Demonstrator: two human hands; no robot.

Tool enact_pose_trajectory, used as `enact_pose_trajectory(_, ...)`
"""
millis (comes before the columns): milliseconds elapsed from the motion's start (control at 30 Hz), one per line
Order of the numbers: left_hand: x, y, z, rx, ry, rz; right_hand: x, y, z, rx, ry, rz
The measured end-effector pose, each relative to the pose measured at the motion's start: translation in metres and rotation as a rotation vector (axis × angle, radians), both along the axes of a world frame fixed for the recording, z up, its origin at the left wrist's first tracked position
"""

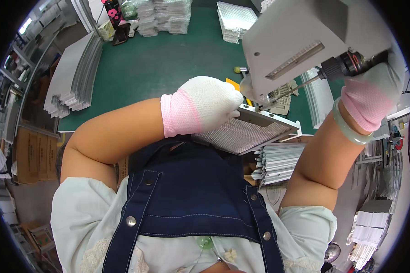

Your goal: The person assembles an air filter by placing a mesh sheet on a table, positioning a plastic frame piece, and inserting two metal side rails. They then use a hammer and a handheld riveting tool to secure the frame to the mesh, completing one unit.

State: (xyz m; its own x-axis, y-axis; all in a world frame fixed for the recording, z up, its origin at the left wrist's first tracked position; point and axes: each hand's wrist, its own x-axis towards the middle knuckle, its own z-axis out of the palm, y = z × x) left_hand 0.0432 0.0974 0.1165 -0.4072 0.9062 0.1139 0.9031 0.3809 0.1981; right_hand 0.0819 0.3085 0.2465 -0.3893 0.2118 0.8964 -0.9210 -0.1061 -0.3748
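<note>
My left hand [207, 104], in a white knit glove with a pink cuff, is closed on the upper edge of a framed mesh panel [248, 134]. The panel tilts over the near edge of the table, with small holes along its pale frame. My right hand [376, 88], gloved alike, is wrapped round a black electric screwdriver [346, 65]. Its long thin bit slants down to the left, its tip close to the panel's top edge; whether it touches a screw I cannot tell. A light grey housing [300, 45] with a slot hides part of the right side of the table.
Stacked pale flat panels [73, 77] line the left of the green table [164, 63]. Several clear-wrapped stacks [168, 18] and a phone [121, 34] lie at the back. A yellow-ended tool [240, 70] rests near the housing. Below the panel is a pile of pale strips [280, 161].
</note>
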Motion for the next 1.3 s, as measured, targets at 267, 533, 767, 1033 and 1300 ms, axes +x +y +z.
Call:
enact_pose_trajectory(267,0.002,-0.001,0.004,0.083,0.01,0.001,-0.005,0.029,-0.006,0.037,-0.179,-0.294)
enact_pose_trajectory(533,-0.007,0.005,-0.027,0.131,0.089,-0.031,-0.032,0.017,-0.051,-0.152,-0.484,-0.073)
enact_pose_trajectory(767,-0.015,0.01,-0.034,0.15,0.068,-0.038,-0.027,-0.005,-0.045,-0.177,-0.527,0.021)
enact_pose_trajectory(1033,-0.022,0.01,-0.033,0.221,0.04,-0.07,-0.025,-0.009,-0.046,-0.025,-0.457,-0.053)
enact_pose_trajectory(1300,-0.021,-0.007,0.001,0.056,-0.155,-0.048,-0.045,0.012,-0.005,0.036,-0.408,-0.335)
